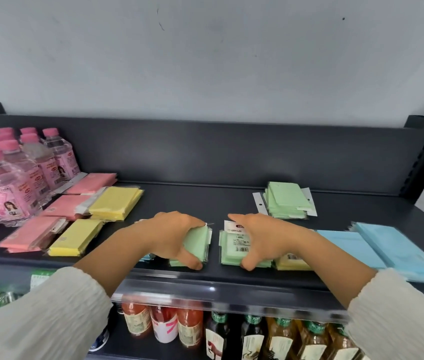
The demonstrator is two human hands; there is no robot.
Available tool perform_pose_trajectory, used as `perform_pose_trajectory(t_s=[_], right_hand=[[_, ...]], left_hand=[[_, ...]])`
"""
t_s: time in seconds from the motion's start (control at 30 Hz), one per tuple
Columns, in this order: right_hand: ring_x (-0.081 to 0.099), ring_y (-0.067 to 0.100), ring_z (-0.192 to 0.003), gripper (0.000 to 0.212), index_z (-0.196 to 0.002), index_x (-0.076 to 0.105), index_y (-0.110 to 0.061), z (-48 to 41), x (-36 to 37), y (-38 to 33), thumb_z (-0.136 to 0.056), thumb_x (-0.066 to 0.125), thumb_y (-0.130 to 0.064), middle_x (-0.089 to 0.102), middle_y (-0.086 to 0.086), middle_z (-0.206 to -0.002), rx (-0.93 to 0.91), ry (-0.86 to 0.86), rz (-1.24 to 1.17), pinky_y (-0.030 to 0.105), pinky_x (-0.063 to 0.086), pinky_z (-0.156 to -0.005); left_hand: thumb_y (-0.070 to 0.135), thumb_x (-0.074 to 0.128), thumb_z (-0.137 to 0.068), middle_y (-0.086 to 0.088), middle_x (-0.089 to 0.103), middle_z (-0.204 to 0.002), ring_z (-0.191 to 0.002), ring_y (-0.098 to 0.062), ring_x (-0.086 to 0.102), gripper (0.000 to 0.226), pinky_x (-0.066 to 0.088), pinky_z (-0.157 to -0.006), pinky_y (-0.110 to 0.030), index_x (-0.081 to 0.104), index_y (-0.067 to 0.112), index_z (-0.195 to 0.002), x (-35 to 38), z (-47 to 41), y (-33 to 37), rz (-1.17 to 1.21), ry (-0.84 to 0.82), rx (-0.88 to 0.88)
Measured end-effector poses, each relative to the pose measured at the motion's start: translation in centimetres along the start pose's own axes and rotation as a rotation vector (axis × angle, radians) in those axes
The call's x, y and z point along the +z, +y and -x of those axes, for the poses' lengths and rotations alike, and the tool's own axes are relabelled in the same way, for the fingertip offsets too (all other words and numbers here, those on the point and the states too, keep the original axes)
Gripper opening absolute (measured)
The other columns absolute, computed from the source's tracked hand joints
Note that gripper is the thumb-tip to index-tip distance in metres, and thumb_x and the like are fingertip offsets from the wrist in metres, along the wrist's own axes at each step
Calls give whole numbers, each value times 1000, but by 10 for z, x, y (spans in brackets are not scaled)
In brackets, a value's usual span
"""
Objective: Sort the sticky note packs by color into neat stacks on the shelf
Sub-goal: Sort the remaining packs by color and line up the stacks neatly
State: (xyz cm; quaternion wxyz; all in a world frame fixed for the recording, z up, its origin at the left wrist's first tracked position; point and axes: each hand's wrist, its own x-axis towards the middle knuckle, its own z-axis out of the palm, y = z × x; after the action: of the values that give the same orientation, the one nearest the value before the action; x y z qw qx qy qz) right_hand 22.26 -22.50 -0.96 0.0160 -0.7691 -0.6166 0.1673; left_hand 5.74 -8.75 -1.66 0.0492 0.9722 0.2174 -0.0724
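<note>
shelf: dark top tier; both hands are at its front edge.
left hand: fingers and thumb curled round a small green bundle lying flat.
right hand: clamped on a labelled green bundle, just beside the other.
green stack: farther back, to the right; the right hand is nearer, so its bundle likely goes first.

Sleeves: left sleeve and right sleeve, long, loose, cream-white.
Fabric: finely crinkled, with pleat-like ribs.
Cuffs: end on the forearms.
Hands: left hand and right hand, bare.
</note>
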Motion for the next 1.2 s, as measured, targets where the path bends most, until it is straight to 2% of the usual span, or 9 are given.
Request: perform_pose_trajectory(t_s=[0.07,0.2,0.37,0.5,0.63,0.77,0.87,1.03,1.2], right_hand=[[48,6,-65,108,-151,4,-20,1,0,-2,-69,75,-28,51,-4,-78,11,-3,8,20,41,-52],[48,10,-59,109,-151,5,-22,-1,-1,-5,-67,75,-27,50,-2,-68,38,5,30,23,40,-48],[48,12,-56,111,-151,3,-24,-4,-3,-8,-67,75,-27,49,-1,-65,58,18,48,25,41,-48],[52,8,-64,110,-151,3,-23,-15,-27,-12,-67,74,-29,48,-9,-77,68,121,27,25,48,-59],[60,14,-83,109,-151,7,-22,-45,-50,-23,-67,75,-30,56,-2,-102,29,186,6,28,53,-68],[49,14,-97,109,-151,7,-15,-89,-47,-36,-68,76,-33,50,2,-123,2,160,17,23,43,-74],[51,16,-97,110,-151,7,-13,-116,-33,-43,-68,76,-32,50,-1,-108,2,111,6,26,46,-78],[53,19,-100,106,-150,11,-12,-140,-24,-53,-69,76,-33,54,4,-117,-51,88,12,30,49,-82],[44,20,-123,101,-150,13,-15,-141,-14,-51,-72,74,-36,42,3,-141,-79,5,91,29,41,-97]], left_hand=[[66,70,-65,5,51,-135,-123,-19,47,91,33,-107,-41,37,26,-139,0,1,-1,-25,-16,15],[72,66,-62,7,29,-153,-142,-17,24,110,13,-116,-51,17,26,-150,-7,5,-11,-57,-33,33],[64,70,-64,5,47,-138,-129,-19,41,91,26,-109,-47,38,25,-140,-18,6,-23,-165,-96,57],[58,71,-65,5,60,-113,-102,-18,55,75,41,-89,-35,50,22,-127,-15,4,-25,-148,-95,95],[54,71,-66,9,56,-87,-79,-15,52,56,37,-72,-30,55,23,-110,-11,5,-26,-148,-40,153],[56,73,-67,7,57,-121,-106,-15,54,74,46,-92,-35,49,23,-128,-14,10,-31,-4,-64,154],[56,74,-68,14,41,-143,-129,-8,41,88,34,-107,-24,37,27,-143,-28,26,-46,184,-53,107],[52,62,-82,17,53,-134,-124,-1,45,52,33,-102,-17,56,29,-128,-35,37,-82,169,202,16],[44,61,-87,12,56,-132,-122,-5,48,41,35,-104,-21,60,28,-125,-20,24,-95,166,232,-25]])
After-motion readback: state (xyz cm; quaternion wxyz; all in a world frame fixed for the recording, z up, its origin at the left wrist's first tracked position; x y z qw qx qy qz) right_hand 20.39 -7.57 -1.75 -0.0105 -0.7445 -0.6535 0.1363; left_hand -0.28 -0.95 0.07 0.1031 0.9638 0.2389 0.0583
